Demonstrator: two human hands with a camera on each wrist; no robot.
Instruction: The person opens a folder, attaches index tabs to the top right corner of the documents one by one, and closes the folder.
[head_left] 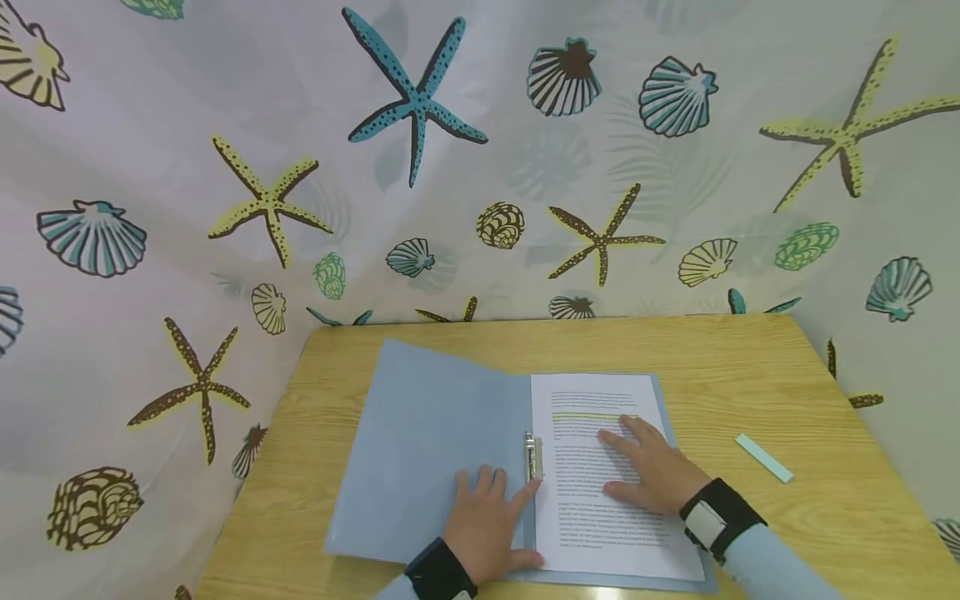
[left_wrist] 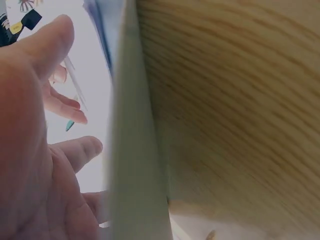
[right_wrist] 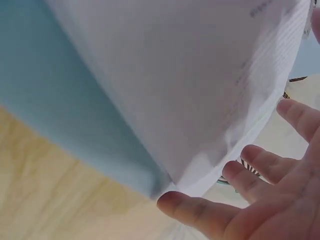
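A blue folder (head_left: 431, 450) lies opened flat on the table, with a metal clip (head_left: 532, 457) at its spine. Printed white sheets (head_left: 577, 500) rest on its right side, and a yellow highlighted line crosses the upper text. My left hand (head_left: 483, 525) rests across the left cover and spine with fingers spread, its thumb by the page's lower left. On the printed page lies my right hand (head_left: 656, 471), fingers extended and apart near the highlighted line. Up close, the left wrist view shows the left hand (left_wrist: 45, 145), and the right wrist view the right hand (right_wrist: 265, 190); neither holds anything.
A pale mint strip (head_left: 763, 458) lies on the wooden table (head_left: 810, 400), right of the folder. Behind and on both sides hangs a white cloth (head_left: 465, 183) patterned with starfish and shells. Black bands (head_left: 723, 517) circle both wrists.
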